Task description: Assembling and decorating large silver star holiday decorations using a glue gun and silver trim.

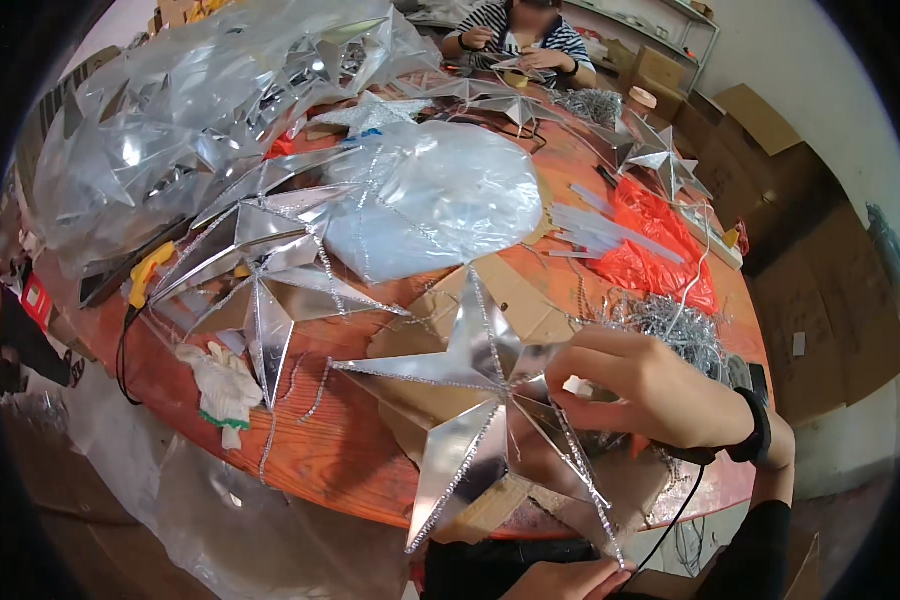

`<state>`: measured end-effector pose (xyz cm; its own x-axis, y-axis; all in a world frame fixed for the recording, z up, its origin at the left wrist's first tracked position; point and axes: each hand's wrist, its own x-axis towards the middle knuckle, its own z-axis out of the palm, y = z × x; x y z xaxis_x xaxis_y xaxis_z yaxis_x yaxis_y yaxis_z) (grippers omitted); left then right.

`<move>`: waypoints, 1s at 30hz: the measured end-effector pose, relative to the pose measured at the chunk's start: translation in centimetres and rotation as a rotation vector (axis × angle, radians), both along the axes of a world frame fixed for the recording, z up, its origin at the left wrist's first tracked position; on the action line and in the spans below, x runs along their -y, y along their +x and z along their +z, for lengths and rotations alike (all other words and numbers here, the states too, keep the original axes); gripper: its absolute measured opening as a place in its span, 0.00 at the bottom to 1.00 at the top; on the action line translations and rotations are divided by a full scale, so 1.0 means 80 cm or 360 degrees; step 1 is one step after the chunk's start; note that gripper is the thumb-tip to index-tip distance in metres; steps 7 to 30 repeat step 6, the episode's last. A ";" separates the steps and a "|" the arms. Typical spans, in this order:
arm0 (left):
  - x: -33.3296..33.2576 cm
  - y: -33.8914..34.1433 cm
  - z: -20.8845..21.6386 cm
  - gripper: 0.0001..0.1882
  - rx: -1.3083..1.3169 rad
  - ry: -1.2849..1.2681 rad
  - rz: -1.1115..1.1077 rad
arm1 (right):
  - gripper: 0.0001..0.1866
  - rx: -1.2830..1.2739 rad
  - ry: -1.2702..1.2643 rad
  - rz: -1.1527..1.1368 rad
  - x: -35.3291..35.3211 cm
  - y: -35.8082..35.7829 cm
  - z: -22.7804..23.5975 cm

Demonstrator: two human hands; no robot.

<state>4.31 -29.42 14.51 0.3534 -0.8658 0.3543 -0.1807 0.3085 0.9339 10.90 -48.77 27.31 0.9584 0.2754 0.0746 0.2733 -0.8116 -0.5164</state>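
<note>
A mirror-like silver star with rhinestone trim along its ridges is tilted up in front of me at the table's near edge. My right hand, a black band at its wrist, is curled over the star's right side, fingertips closed at its edge. Its palm side is hidden. At the bottom, my left hand pinches the low end of a sparkling rhinestone strip, just past the star's lower right point. Left of this star, more silver stars with trim lie on the table, loose strip ends hanging from them.
A yellow glue gun and a white glove lie left. Clear plastic bags cover the middle and far left. Translucent sticks lie beside a red bag. Silver tinsel lies right. A co-worker sits opposite.
</note>
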 end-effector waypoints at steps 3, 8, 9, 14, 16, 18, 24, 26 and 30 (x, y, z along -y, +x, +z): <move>0.000 0.003 -0.002 0.09 0.0024 -0.0032 -0.0080 | 0.09 0.0059 -0.0024 0.0072 -0.002 0.014 -0.013; 0.003 0.006 -0.004 0.09 0.0028 -0.0039 -0.0119 | 0.09 0.0062 -0.0035 0.0107 -0.008 0.022 -0.018; 0.003 0.006 -0.004 0.09 0.0028 -0.0039 -0.0119 | 0.09 0.0062 -0.0035 0.0107 -0.008 0.022 -0.018; 0.003 0.006 -0.004 0.09 0.0028 -0.0039 -0.0119 | 0.09 0.0062 -0.0035 0.0107 -0.008 0.022 -0.018; 0.003 0.006 -0.004 0.09 0.0028 -0.0039 -0.0119 | 0.09 0.0062 -0.0035 0.0107 -0.008 0.022 -0.018; 0.003 0.006 -0.004 0.09 0.0028 -0.0039 -0.0119 | 0.09 0.0062 -0.0035 0.0107 -0.008 0.022 -0.018; 0.003 0.006 -0.004 0.09 0.0028 -0.0039 -0.0119 | 0.09 0.0062 -0.0035 0.0107 -0.008 0.022 -0.018; 0.003 0.006 -0.004 0.09 0.0028 -0.0039 -0.0119 | 0.09 0.0062 -0.0035 0.0107 -0.008 0.022 -0.018; 0.003 0.006 -0.004 0.09 0.0028 -0.0039 -0.0119 | 0.09 0.0062 -0.0035 0.0107 -0.008 0.022 -0.018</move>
